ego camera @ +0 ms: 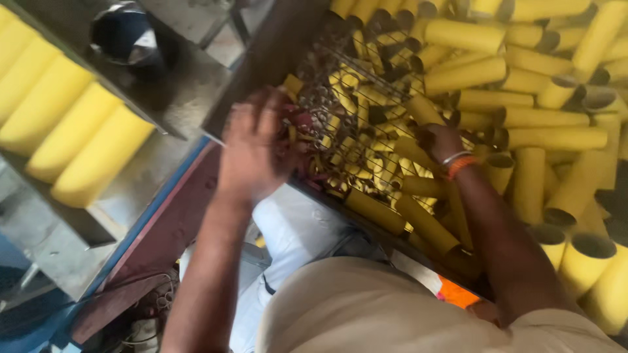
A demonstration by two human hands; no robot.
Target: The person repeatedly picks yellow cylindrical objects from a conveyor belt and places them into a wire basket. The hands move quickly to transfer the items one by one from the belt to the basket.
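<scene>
My left hand (252,147) rests knuckles-up on the near left edge of a wire mesh crate (340,98) filled with small yellow tubes, its fingers curled into the mesh; what they grip is hidden. My right hand (439,140), with bangles at the wrist, reaches into a heap of long yellow cardboard tubes (523,117) and closes around one yellow tube (422,108) at the crate's right side.
Thick yellow rolls (72,131) lie in a row on a grey metal shelf (163,91) at left. A dark round metal object (124,36) sits above them. More tubes stand open-ended at right (589,255). My lap in white cloth (294,229) is below.
</scene>
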